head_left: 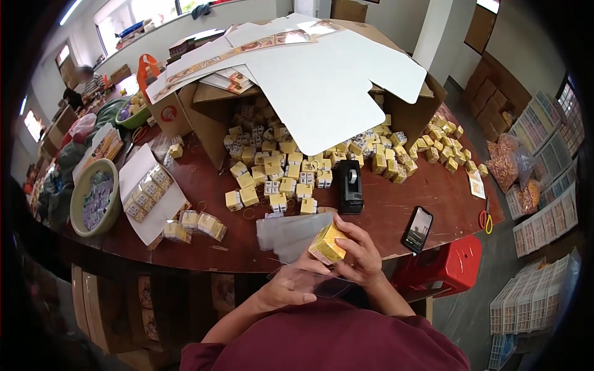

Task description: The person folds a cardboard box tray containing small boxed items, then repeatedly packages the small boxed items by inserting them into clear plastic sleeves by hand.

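My right hand (pixel 362 255) is closed around a small yellow printed box (pixel 328 243), held tilted just past the table's front edge. Below and left of it, my left hand (pixel 289 285) grips a clear plastic bag (pixel 334 288) whose thin edges spread under both hands; its fingertips come close to the box's lower side. More clear plastic bags (pixel 288 234) lie flat on the table right behind my hands. A black tape dispenser (pixel 351 188) stands behind them. Many similar yellow boxes (pixel 288 185) are heaped beyond.
A large carton (pixel 204 127) lies open toward me under white cardboard sheets (pixel 322 80). Wrapped box packs (pixel 198 224) and a bowl (pixel 116 213) of purple packets sit left. To the right are a phone (pixel 418 229), scissors (pixel 486 217) and a red stool (pixel 461 266).
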Available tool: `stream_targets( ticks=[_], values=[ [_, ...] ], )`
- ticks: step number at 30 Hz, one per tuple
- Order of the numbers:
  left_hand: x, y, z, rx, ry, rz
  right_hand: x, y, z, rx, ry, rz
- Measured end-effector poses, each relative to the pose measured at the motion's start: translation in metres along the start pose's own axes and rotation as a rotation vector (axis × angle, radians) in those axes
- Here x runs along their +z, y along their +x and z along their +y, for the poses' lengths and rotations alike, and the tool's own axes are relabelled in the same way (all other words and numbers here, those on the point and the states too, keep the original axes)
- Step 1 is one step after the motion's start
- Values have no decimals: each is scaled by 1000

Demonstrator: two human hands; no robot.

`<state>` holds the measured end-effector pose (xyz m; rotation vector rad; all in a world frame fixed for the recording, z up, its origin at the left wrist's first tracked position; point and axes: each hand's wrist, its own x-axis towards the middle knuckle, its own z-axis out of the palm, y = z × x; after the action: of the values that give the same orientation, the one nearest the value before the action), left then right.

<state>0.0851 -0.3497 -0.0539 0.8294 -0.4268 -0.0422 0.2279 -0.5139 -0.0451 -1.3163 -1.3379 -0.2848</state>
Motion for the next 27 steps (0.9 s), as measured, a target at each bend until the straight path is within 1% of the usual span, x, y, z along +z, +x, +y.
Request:
stream_targets(
  ticks=[1,4,7,10,11,12,14,17,18,20,21,22,24,25,27],
  values=[
    [1,1,-1,2,9,68,1,2,-7,18,5,14],
    [-2,2,6,133,210,119,3,-1,-14,75,133,-5],
    [-16,4,33,220,820,-22,-15,-2,-15,164,303,-126],
    [-14,4,45,180,1010,-71,-29,12,-20,383,317,-43],
    [-15,4,49,154,1109,-101,-37,13,-12,398,274,-72],
    [-14,6,54,118,1138,-138,-40,17,-10,494,366,-68],
    [-11,12,65,47,1194,-215,-43,35,-9,547,330,-219],
    [-6,22,75,-56,1312,-323,-40,59,-11,672,356,-554],
    [-5,23,78,-88,1344,-357,-38,62,-7,667,352,-640],
    [-4,27,85,-76,1370,-390,-33,65,3,648,344,-815],
    [-4,28,88,-67,1387,-405,-31,62,5,785,532,-746],
    [-4,25,92,-35,1340,-318,-32,60,6,807,576,-660],
    [-8,16,101,36,1240,-148,-37,56,8,848,654,-487],
    [-13,10,96,154,1339,-103,-33,46,13,760,662,-329],
    [-9,2,81,134,1354,-95,-25,27,19,796,680,-120]
  ],
)
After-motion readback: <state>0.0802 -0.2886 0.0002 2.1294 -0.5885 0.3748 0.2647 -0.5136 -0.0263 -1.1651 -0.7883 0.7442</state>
